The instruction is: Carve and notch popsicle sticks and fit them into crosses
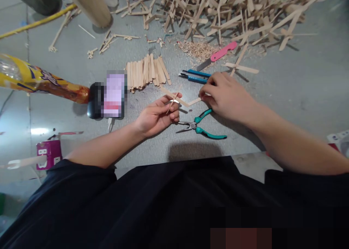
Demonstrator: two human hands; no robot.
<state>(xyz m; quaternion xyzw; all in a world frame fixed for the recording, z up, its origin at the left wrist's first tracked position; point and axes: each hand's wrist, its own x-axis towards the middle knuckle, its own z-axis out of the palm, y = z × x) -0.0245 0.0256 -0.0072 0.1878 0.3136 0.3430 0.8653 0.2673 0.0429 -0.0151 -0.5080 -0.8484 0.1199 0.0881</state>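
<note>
My left hand [159, 116] is closed on a flat wooden craft stick [181, 101], with a thin sliver of wood [172, 103] crossing it at the fingertips. From the held stick's end, a short wooden piece [195, 101] angles up to the right, forming a shallow V; whether the two are joined I cannot tell. My right hand [231, 96] pinches the far end of that short piece between thumb and fingers. Just below the hands lie teal-handled pliers [193, 125], open-jawed. Two blue cutters [195, 76] rest beside my right hand, partly hidden by it.
A row of craft sticks [145, 71] lies ahead. Beyond are wood shavings [197, 49], a pink-handled knife [218, 56] and a large heap of crossed sticks [231, 12]. A phone [114, 94] leans by a yellow-labelled bottle [46, 78] at left. A purple box [49, 154] sits lower left.
</note>
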